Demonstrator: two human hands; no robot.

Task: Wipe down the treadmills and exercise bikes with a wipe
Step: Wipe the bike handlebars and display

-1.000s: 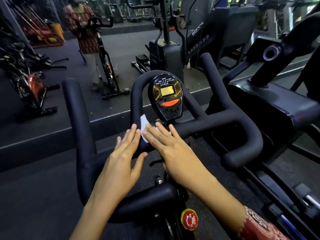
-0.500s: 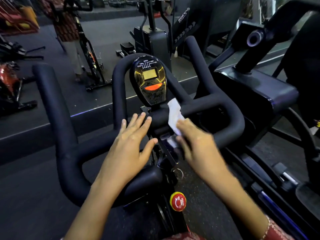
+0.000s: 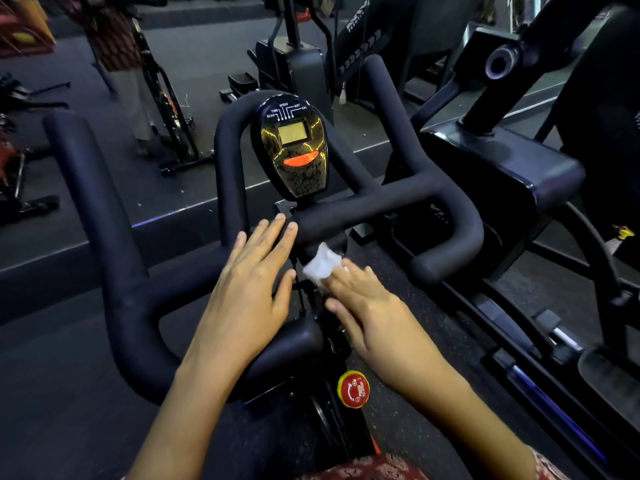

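Wiping at the handlebar (image 3: pixel 381 202), both hands below console (image 3: pixel 294 150).
Left hand (image 3: pixel 249 292) flat on handlebar, fingers straight, grip apart. Right hand (image 3: pixel 370 313) presses crumpled wipe (image 3: pixel 320 266) to handlebar centre, just under console, grip likewise apart.

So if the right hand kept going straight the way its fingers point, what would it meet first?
The right hand touches the wipe; beyond that, probably the handlebar centre bar, though depth is unclear.
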